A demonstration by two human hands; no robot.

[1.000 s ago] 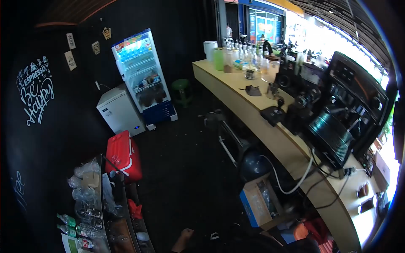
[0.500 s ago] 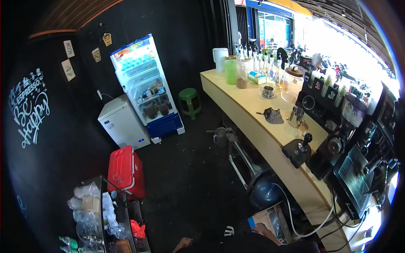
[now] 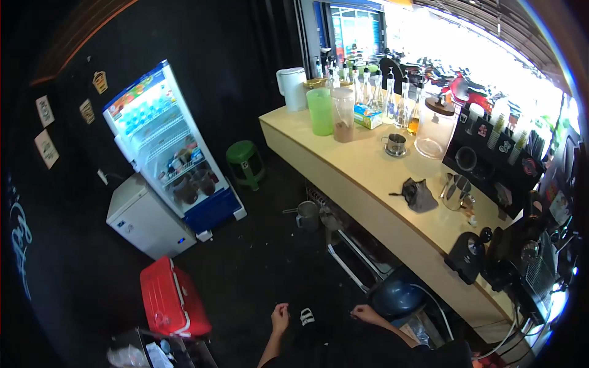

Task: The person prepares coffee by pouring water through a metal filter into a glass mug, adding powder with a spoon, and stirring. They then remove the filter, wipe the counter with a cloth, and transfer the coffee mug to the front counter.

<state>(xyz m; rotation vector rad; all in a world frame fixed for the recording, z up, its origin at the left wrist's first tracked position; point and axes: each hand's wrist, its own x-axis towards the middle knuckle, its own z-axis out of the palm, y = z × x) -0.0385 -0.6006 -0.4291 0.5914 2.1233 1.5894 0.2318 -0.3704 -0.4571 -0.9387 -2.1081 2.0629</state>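
My left hand (image 3: 280,317) hangs at the bottom centre, its fingers loosely bent and apart, with nothing visible in it. Farther right, my right hand (image 3: 366,314) reaches inward over the dark floor, also empty, its fingers slightly bent. A sandalled foot (image 3: 307,317) shows between them. The blue rounded object (image 3: 400,293) under the counter is nearest to my right hand.
The wooden counter (image 3: 362,162) runs along the right, bearing a green pitcher (image 3: 320,112), bottles, a grey cloth (image 3: 419,195) and a coffee machine (image 3: 543,276). At left are a lit fridge (image 3: 169,141), white freezer (image 3: 145,214), red cooler (image 3: 172,297) and green stool (image 3: 245,162).
The view has moved forward and turned, so the counter items look nearer. Both my hands have come higher into view, and the box by my right hand is now mostly hidden.
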